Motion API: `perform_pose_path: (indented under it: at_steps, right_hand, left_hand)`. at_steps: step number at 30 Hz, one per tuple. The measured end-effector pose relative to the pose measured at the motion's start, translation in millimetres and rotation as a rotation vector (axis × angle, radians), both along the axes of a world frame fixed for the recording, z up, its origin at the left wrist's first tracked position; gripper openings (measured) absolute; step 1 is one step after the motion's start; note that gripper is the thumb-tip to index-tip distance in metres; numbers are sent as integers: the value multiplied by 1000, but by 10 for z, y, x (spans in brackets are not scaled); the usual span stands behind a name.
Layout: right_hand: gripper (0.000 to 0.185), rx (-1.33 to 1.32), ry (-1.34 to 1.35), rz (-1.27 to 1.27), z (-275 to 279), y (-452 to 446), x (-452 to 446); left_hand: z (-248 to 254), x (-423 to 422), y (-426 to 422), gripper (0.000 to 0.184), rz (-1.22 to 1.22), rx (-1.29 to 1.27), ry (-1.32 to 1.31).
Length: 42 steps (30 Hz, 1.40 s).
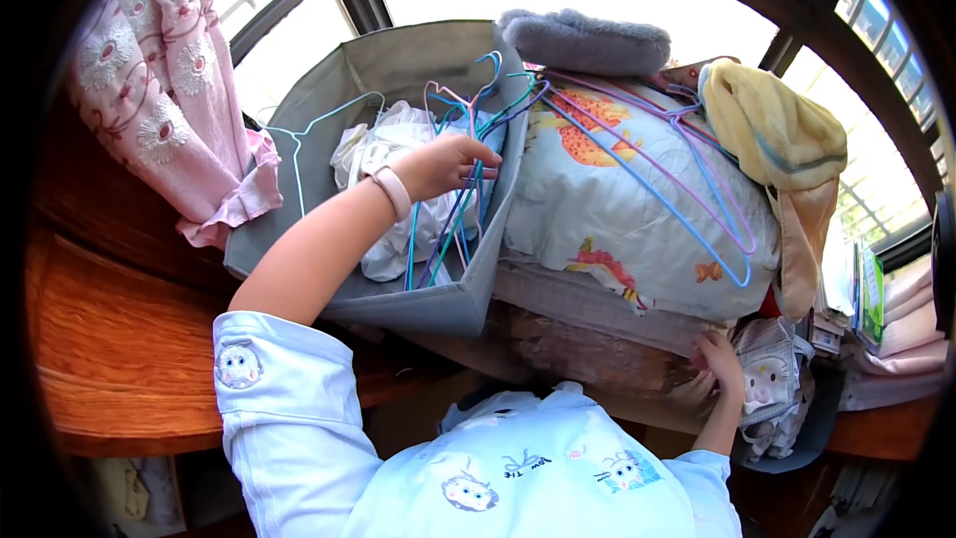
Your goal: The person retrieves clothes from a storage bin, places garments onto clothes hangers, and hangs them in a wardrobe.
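Observation:
My left hand [453, 167], with a pink band on its wrist, is inside the grey fabric bin [418, 311]. Its fingers are closed around a bunch of thin coloured hangers [464, 207], above crumpled white cloth [383, 154]. A pale green hanger [297, 135] hangs over the bin's left side. At the lower right, my right hand [719, 357] touches the edge of the folded bedding [597, 314], its fingers slightly apart. Blue and purple hangers [687, 194] lie on the patterned quilt [597, 209] above it.
A pink embroidered curtain [164, 90] hangs at the left over a wooden surface [119, 339]. Along the window are a grey fluffy cushion [588, 40] and a yellow cloth [772, 125]. A small dark bin [812, 433] with fabric items and some books [869, 294] stand at the right.

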State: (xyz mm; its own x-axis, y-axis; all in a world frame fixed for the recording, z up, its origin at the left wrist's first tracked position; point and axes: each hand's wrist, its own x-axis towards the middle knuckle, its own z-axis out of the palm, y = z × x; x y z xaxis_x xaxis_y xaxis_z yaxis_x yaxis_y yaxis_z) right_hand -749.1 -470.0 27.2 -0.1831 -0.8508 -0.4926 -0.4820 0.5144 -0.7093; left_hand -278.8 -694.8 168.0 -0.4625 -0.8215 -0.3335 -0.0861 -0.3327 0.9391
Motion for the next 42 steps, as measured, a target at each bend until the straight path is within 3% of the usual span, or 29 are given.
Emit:
perform_pose_path:
  at_steps: [1,3,5,8,9,11,13,16,18,20,22,24,26,27,28,30,32,34,38,40,41,42]
  right_hand:
    - [26,8,64,98,219,-118,184]
    - [24,-271,204,348,658,-246,591]
    - [22,-235,-10,396,1210,-351,956]
    - [32,-592,-202,412,1650,-457,1369]
    - [41,-766,-238,401,1779,-470,1530]
    - [60,-1199,-28,383,1986,-509,1775]
    - [74,-1430,355,337,2312,-484,2025]
    - [78,-1413,495,342,2555,-522,2485]
    - [77,-1337,549,314,2576,-644,2639]
    - [63,-1498,629,76,2471,-897,2649]
    - [43,-1260,635,-33,2486,-935,2521]
    - [22,-1152,610,-59,2435,-1141,2188]
    - [19,-1067,364,-11,2563,-1244,1738]
    - [21,-1125,345,0,2454,-1404,1399]
    - [21,-924,254,0,2423,-1509,1083]
    - [20,-599,131,8,2413,-1586,764]
    - [16,-611,249,85,2001,-1823,430]
    - [15,-221,129,131,1799,-1939,285]
    - [15,-347,283,263,1733,-1947,286]
    - [17,-452,437,336,1690,-1975,191]
    - [17,-457,437,351,1626,-2009,131]
    - [20,-558,692,366,1513,-2046,82]
  left_hand:
    - [42,-126,57,15,191,218,113]
    - [63,-208,90,9,331,131,30]
    - [202,-180,7,26,436,110,110]
    - [859,-108,-93,27,822,53,444]
    - [1057,-97,-54,27,851,-81,463]
    - [1378,-213,127,27,865,-216,475]
    - [1565,-419,334,28,788,-353,528]
    - [1734,-850,623,26,697,-589,530]
    - [1844,-1130,813,25,593,-542,665]
    - [1864,-1313,939,24,429,-433,755]
    - [1863,-1489,985,18,433,-351,592]
    - [1805,-1358,731,24,1,-572,214]
    - [1941,-1092,620,42,-460,-882,-211]
    - [2164,-907,680,47,-422,-913,-514]
    - [2296,-706,704,53,-377,-925,-819]
    - [2351,-130,484,63,-138,-799,-1107]
    - [2164,345,291,64,200,-374,-1490]
    - [1596,997,102,60,30,-225,-1865]
    - [1197,1343,434,61,28,74,-1943]
    - [778,1750,293,55,262,534,-1432]
    - [701,1761,340,42,237,543,-1266]
    - [591,1808,378,42,249,549,-1262]
